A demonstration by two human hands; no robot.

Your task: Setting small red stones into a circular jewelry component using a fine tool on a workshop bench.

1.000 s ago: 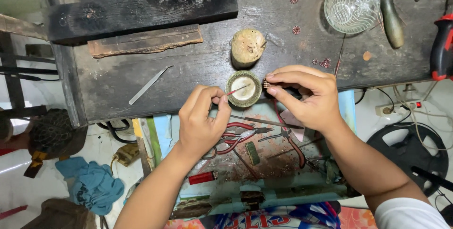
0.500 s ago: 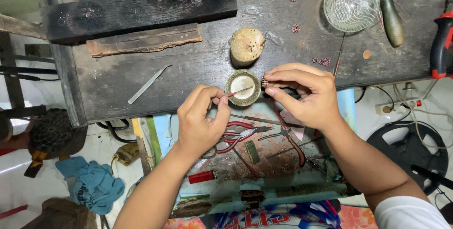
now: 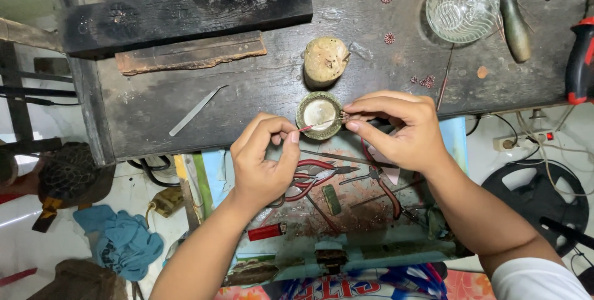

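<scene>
Hands barely moved: left hand [image 3: 263, 161] still pinches brush [image 3: 318, 124], right hand [image 3: 402, 130] wire piece [image 3: 344, 115].

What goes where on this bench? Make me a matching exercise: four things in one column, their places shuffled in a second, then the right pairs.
Things:
1. glass bowl
2. metal file
3. red lighter
4. blue cloth

Places:
A. on the floor, lower left
B. in the tray below the bench edge, under the left hand
C. far right part of the bench top, next to a green tool handle
D. flat on the bench top, left of the small round dish

Pairs: 1-C, 2-D, 3-B, 4-A
</scene>
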